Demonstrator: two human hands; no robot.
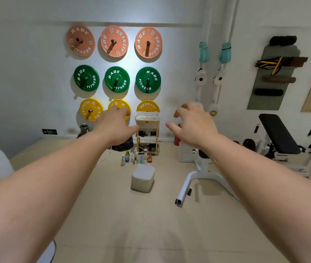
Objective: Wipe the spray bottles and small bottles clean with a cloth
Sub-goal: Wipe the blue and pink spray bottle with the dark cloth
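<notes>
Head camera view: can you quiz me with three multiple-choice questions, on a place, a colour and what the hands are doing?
1. Where do the bottles stand? A floor by the rack; B bench; C rack's top tray.
2. Middle-row weight plates colour? A yellow; B green; C blue.
3. The left hand and right hand are: A holding a cloth; B gripping a bottle; C open, empty.
Answers: A, bottles cluster on the floor; B, three green plates; C, neither hand holds anything.
</notes>
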